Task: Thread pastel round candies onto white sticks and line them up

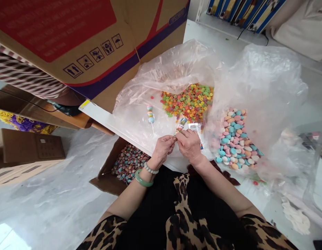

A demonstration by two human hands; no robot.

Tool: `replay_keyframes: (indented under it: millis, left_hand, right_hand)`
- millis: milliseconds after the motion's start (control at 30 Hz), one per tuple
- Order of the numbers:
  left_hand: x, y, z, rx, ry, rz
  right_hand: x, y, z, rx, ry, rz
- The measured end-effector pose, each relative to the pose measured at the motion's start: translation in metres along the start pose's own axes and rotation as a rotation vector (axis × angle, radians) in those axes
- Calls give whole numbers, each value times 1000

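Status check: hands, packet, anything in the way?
Left hand and right hand pinched together at small printed packet's near end. White packet partly behind right hand. No obstruction seen.

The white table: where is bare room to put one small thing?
Free: the plastic sheet between carton and lollipop; the white table strip between that plastic and the blue binders. Crowded: around the right hand, with packets, ring candies and pastel candies nearby.

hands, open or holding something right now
Left hand: closed, pinching at the near end of the small printed packet.
Right hand: closed, apparently holding that same packet.
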State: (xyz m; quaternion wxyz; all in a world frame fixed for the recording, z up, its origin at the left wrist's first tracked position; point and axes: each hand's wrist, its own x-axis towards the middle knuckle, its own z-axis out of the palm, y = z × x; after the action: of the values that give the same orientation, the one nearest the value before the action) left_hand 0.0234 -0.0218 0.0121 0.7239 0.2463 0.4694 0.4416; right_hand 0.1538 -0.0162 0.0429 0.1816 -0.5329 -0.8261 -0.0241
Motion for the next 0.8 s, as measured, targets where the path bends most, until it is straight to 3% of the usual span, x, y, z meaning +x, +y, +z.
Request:
replay_keyframes:
  millis: [100,367,467,533,600,667,733,800]
  left_hand:
    - [0,0,0,-6,31,20]
    - [1,-8,0,67,92,184]
    - [-1,-5,-1,1,114,179]
    - [-3,0,-2,-75,62,107]
    - [-6,6,-6,-105,-92,-22]
    - [-8,12,-12,-72,-300,-159]
    - [-10,18,-18,-10,-467,-261]
    - [-10,28,-22,65,-544,-322]
  right_hand:
    - [-1,-2,1,125,-26,67]
    - [1,-14,15,559,-43,427]
    - [2,-12,20,968,-53,665]
    - [2,-6,20,1272,-101,753]
    - [0,2,15,1434,-227,676]
    - [-7,8,6,1309,-316,468]
    - [-15,7,-5,1026,-277,300]
    - [-23,1,-17,848,-192,242]
